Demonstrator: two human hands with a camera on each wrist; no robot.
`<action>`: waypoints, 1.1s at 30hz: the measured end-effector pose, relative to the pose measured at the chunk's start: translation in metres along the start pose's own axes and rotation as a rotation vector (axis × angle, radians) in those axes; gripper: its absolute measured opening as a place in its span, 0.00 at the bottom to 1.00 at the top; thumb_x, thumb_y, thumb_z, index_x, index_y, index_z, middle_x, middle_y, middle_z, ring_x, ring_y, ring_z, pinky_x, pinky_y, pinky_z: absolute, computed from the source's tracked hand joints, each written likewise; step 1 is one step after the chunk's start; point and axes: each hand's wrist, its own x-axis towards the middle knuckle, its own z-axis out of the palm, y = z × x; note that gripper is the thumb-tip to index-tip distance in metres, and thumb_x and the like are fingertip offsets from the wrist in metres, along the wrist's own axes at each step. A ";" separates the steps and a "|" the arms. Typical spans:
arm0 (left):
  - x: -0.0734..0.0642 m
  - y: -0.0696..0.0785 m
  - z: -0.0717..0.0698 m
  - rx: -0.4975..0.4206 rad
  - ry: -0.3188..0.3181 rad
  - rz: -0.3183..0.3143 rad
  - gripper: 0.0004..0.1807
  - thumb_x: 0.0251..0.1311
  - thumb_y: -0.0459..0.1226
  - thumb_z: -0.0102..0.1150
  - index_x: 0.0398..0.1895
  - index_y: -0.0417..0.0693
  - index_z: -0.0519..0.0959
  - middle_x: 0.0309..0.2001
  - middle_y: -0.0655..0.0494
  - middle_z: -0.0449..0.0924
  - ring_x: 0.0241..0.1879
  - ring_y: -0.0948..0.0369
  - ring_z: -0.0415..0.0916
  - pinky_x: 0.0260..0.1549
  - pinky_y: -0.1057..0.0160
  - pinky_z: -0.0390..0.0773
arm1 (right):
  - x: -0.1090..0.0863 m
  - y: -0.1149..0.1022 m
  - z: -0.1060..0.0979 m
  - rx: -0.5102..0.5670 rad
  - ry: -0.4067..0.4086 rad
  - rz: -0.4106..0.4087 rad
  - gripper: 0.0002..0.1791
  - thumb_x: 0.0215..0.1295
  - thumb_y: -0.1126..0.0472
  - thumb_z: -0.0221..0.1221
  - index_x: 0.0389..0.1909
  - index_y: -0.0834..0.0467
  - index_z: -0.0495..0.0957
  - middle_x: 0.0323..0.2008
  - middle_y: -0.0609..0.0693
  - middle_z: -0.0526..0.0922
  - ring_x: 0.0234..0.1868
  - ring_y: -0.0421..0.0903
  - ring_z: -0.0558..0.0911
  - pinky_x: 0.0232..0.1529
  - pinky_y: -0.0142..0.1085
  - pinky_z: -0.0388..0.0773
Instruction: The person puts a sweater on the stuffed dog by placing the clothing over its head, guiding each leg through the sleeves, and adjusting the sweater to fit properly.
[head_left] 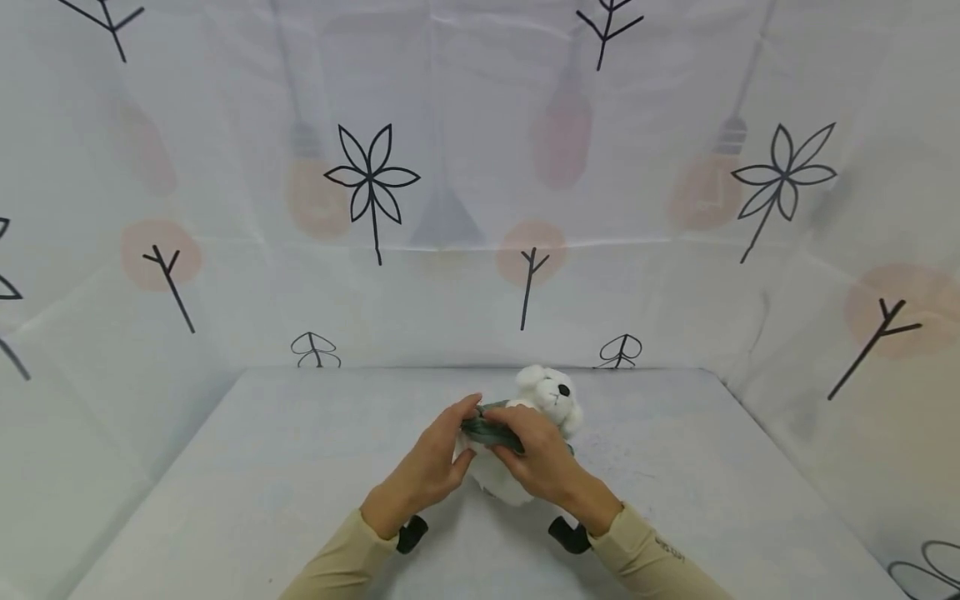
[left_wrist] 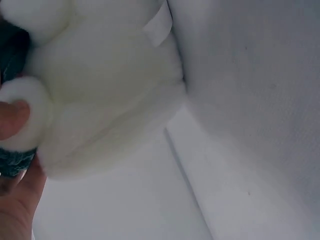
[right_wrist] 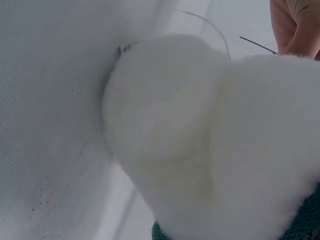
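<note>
A white plush dog (head_left: 551,392) with a black nose sits on the table, partly hidden behind both hands. Around its body is a green knitted garment (head_left: 491,432). My left hand (head_left: 423,462) holds the toy's near side; in the left wrist view its thumb (left_wrist: 12,120) presses a round white paw beside the green knit. My right hand (head_left: 546,454) grips the garment, fingers over its upper edge and thumb below. The right wrist view is mostly white plush (right_wrist: 170,110), with part of a hand (right_wrist: 300,25) at the upper right corner; whose side it belongs to I cannot tell.
Beneath the toy spreads a pale table (head_left: 247,500). A white curtain (head_left: 465,292) printed with plants and lamps encloses the back and sides. Black curved pieces (head_left: 570,535) show beneath both wrists. A small white tag (left_wrist: 159,25) hangs from the plush.
</note>
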 end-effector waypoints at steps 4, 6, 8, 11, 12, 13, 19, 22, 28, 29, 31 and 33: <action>0.000 -0.002 0.002 0.014 0.046 0.008 0.45 0.45 0.18 0.66 0.68 0.37 0.56 0.50 0.46 0.72 0.52 0.54 0.73 0.50 0.60 0.75 | 0.001 -0.001 0.000 0.016 0.001 0.022 0.26 0.53 0.68 0.69 0.54 0.62 0.74 0.44 0.51 0.80 0.43 0.45 0.79 0.43 0.34 0.76; 0.000 -0.002 0.002 0.012 0.059 0.014 0.44 0.45 0.18 0.65 0.67 0.36 0.57 0.49 0.46 0.72 0.50 0.54 0.74 0.48 0.60 0.76 | 0.002 -0.001 0.000 0.023 -0.007 0.018 0.27 0.52 0.68 0.69 0.54 0.61 0.74 0.44 0.51 0.80 0.42 0.44 0.79 0.41 0.34 0.76; 0.001 -0.002 0.001 0.004 0.069 0.020 0.42 0.45 0.17 0.64 0.66 0.36 0.59 0.49 0.47 0.72 0.49 0.55 0.74 0.46 0.62 0.77 | 0.003 -0.001 0.000 0.024 -0.017 0.007 0.27 0.53 0.66 0.69 0.55 0.61 0.73 0.44 0.51 0.80 0.41 0.44 0.79 0.40 0.33 0.76; 0.003 -0.001 -0.002 -0.014 0.077 0.026 0.38 0.47 0.17 0.62 0.64 0.36 0.60 0.49 0.47 0.72 0.48 0.57 0.74 0.46 0.64 0.76 | 0.004 -0.001 -0.001 0.032 -0.032 -0.001 0.28 0.53 0.66 0.69 0.56 0.60 0.72 0.45 0.51 0.79 0.41 0.44 0.79 0.41 0.32 0.75; 0.004 0.000 -0.003 -0.025 0.084 0.027 0.37 0.47 0.17 0.61 0.63 0.35 0.61 0.48 0.47 0.73 0.48 0.57 0.74 0.46 0.64 0.76 | 0.004 -0.001 -0.001 0.042 -0.034 0.000 0.29 0.53 0.66 0.69 0.57 0.60 0.72 0.46 0.51 0.79 0.42 0.44 0.79 0.42 0.32 0.75; 0.005 0.001 -0.004 -0.031 0.094 0.030 0.36 0.47 0.17 0.60 0.62 0.35 0.62 0.48 0.47 0.73 0.47 0.57 0.75 0.46 0.64 0.76 | 0.005 -0.001 -0.002 0.056 -0.032 -0.002 0.29 0.53 0.67 0.69 0.57 0.60 0.72 0.47 0.51 0.79 0.44 0.45 0.79 0.43 0.32 0.75; 0.009 0.006 -0.010 -0.090 0.169 0.038 0.34 0.45 0.18 0.59 0.59 0.36 0.64 0.42 0.48 0.75 0.39 0.58 0.76 0.36 0.62 0.77 | 0.010 -0.001 -0.003 0.168 0.011 -0.032 0.28 0.51 0.71 0.68 0.55 0.63 0.72 0.49 0.54 0.78 0.48 0.48 0.79 0.51 0.31 0.73; 0.010 0.006 -0.012 -0.118 0.180 0.035 0.32 0.43 0.18 0.58 0.57 0.37 0.66 0.39 0.50 0.74 0.34 0.59 0.74 0.29 0.65 0.75 | 0.012 0.000 -0.003 0.203 0.020 -0.049 0.26 0.52 0.72 0.67 0.54 0.64 0.72 0.48 0.54 0.77 0.47 0.47 0.78 0.49 0.30 0.73; 0.010 0.003 -0.011 -0.107 0.149 0.012 0.31 0.42 0.18 0.60 0.55 0.35 0.67 0.37 0.51 0.73 0.34 0.61 0.72 0.32 0.69 0.74 | 0.012 0.002 0.001 0.167 0.011 -0.041 0.19 0.55 0.69 0.66 0.49 0.62 0.74 0.44 0.51 0.77 0.43 0.44 0.76 0.45 0.32 0.72; 0.011 0.002 -0.011 -0.107 0.135 0.003 0.32 0.43 0.19 0.60 0.56 0.35 0.66 0.38 0.51 0.73 0.35 0.61 0.72 0.33 0.69 0.74 | 0.012 0.002 0.002 0.158 0.008 -0.026 0.19 0.55 0.69 0.66 0.48 0.61 0.74 0.44 0.50 0.77 0.43 0.44 0.75 0.45 0.33 0.72; 0.011 0.001 -0.013 -0.108 0.100 -0.004 0.34 0.44 0.20 0.62 0.59 0.35 0.64 0.40 0.51 0.72 0.38 0.61 0.73 0.37 0.67 0.75 | 0.011 0.002 0.002 0.150 0.001 0.011 0.18 0.56 0.70 0.66 0.47 0.60 0.74 0.44 0.50 0.77 0.43 0.44 0.75 0.45 0.33 0.72; 0.011 -0.001 -0.015 -0.108 0.061 0.000 0.38 0.45 0.20 0.62 0.62 0.36 0.62 0.43 0.50 0.72 0.40 0.60 0.72 0.38 0.65 0.75 | 0.011 0.002 0.002 0.142 0.002 0.039 0.18 0.55 0.71 0.65 0.47 0.61 0.74 0.44 0.50 0.76 0.43 0.44 0.75 0.44 0.34 0.73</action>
